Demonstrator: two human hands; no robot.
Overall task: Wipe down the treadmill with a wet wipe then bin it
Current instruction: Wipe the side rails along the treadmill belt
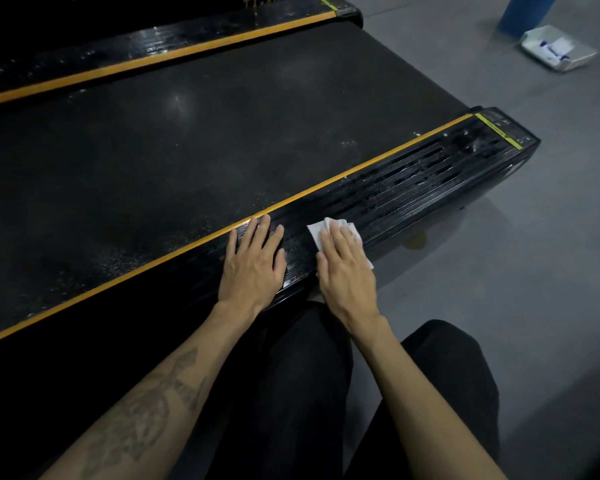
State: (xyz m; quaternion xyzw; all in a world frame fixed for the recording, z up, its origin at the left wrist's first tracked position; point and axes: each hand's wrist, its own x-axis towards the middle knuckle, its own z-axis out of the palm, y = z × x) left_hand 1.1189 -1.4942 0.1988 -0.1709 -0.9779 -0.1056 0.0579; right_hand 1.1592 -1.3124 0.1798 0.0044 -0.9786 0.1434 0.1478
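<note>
Your right hand (345,268) presses flat, fingers straight, on the crumpled white wet wipe (321,230), mid-way along the ribbed black treadmill side rail (413,188). Your left hand (253,263) rests flat beside it. Stroke along the grooves toward the rail's far corner.

Black treadmill (187,140) with orange edge stripes (326,183); white wipe (321,230); grey floor (534,271).

arms: bare, no sleeves | left forearm (142,410): dark tattoo | trousers (291,393): black
</note>
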